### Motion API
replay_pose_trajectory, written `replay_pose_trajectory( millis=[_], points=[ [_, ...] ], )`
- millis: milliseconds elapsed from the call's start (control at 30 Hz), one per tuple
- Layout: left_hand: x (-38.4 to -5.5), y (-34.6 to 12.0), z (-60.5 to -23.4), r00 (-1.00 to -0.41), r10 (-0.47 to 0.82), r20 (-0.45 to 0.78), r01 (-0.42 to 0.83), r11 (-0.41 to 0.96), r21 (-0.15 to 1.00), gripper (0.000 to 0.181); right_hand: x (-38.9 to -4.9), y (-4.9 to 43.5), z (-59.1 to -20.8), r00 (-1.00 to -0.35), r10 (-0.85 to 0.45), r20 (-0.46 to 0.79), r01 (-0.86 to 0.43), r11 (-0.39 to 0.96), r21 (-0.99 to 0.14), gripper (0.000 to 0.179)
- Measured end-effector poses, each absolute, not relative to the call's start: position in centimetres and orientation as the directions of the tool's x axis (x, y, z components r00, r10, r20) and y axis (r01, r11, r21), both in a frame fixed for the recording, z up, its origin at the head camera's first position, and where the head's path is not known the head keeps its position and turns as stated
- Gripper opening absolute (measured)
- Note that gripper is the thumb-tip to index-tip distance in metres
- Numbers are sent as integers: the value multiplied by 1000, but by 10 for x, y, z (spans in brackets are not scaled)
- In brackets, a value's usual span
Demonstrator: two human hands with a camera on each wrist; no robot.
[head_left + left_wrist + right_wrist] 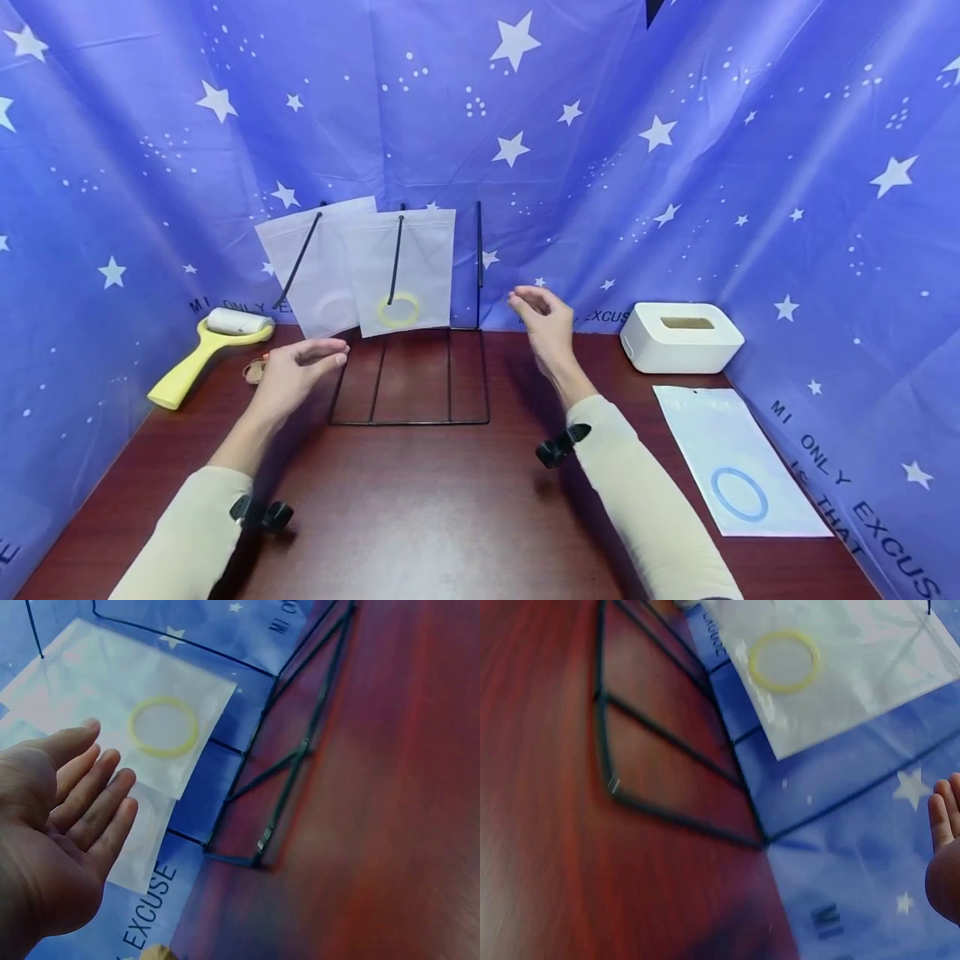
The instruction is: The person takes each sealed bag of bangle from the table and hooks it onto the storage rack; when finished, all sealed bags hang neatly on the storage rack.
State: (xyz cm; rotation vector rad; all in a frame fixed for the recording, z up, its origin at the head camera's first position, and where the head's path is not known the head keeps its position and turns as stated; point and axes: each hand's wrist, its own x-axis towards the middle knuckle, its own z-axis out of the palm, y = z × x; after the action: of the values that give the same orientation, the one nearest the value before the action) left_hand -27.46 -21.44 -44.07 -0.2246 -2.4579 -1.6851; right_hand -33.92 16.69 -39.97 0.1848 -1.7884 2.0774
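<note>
A black wire rack (408, 423) stands at the back of the table, with prongs pointing forward. On its middle prong hangs a white bag with a yellow ring (442, 267) showing at the bottom. A second white bag (296, 242) with a pale ring hangs tilted on the left prong, partly behind the first. The right prong (480, 250) carries no bag. My left hand (296, 375) hovers by the lower left of the bags, holding nothing, its fingers extended in the left wrist view. To the right of the rack is my right hand (546, 325), fingers loosely bent around nothing.
At the right edge of the table lies a white bag with a blue ring (690, 417). Behind it sits a white tissue box (660, 354). A yellow-handled lint roller (180, 375) is at the back left. A small brown object (253, 372) is partly hidden behind my left hand.
</note>
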Motion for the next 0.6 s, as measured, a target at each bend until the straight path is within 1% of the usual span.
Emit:
replay_pose_trajectory(
  millis=[167,267,467,600],
  points=[
    [-256,-222,-453,-981,104,164,193,413,890,44,-323,201,-413,-909,225,352,-380,-96,-920,29],
    [-250,-225,-464,-983,106,149,181,459,870,47,-313,223,-419,-906,238,351,-383,-105,-918,29],
    [-247,-230,-485,-985,94,148,174,592,787,53,-293,265,-426,-896,286,341,-389,-131,-912,28],
    [-250,-234,-495,-984,91,151,173,658,733,59,-280,289,-427,-883,330,335,-390,-115,-914,27]
  ],
)
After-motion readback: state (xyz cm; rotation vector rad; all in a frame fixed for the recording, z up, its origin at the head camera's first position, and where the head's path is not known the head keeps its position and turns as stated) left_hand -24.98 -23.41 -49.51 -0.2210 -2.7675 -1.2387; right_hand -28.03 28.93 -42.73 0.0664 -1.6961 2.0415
